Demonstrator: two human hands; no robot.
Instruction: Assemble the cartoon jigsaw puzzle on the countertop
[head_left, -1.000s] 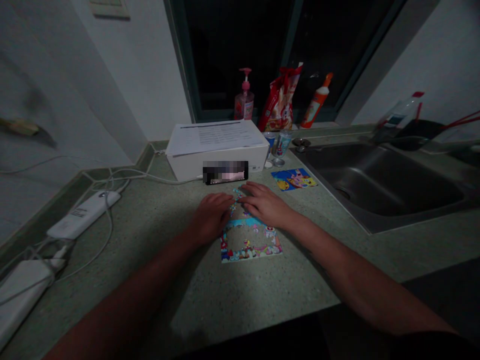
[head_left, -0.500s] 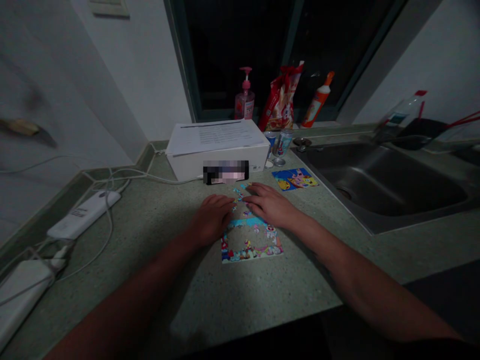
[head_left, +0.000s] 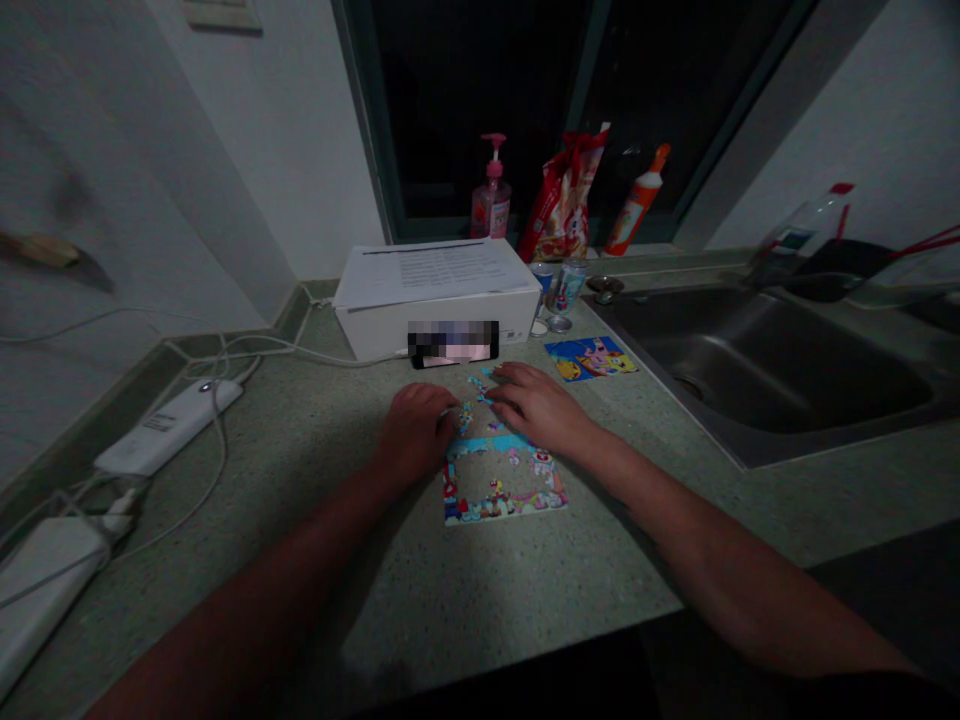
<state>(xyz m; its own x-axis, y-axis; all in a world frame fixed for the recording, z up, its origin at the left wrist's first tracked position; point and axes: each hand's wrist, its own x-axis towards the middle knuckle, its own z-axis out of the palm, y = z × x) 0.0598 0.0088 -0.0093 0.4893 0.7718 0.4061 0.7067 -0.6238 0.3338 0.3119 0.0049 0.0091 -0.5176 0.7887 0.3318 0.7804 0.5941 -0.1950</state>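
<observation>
A colourful jigsaw puzzle frame [head_left: 501, 480] lies on the speckled green counter [head_left: 465, 590], its middle showing bare counter. Several loose puzzle pieces [head_left: 475, 384] lie just beyond its far edge. My left hand [head_left: 414, 430] rests at the frame's upper left corner, fingers curled down onto the pieces. My right hand [head_left: 534, 406] lies palm down at the frame's upper right, fingers stretched flat toward the loose pieces. What sits under either hand's fingertips is hidden.
A white box [head_left: 435, 300] with papers and a phone [head_left: 454, 343] stand behind the puzzle. A cartoon picture card [head_left: 591, 358] lies right of them, beside the steel sink [head_left: 757, 370]. Bottles and a snack bag line the sill. Power banks [head_left: 169, 428] and cables lie left.
My left hand has drawn back slightly toward me and curled its fingers more. The right hand has stayed near the loose pieces, shifting a little.
</observation>
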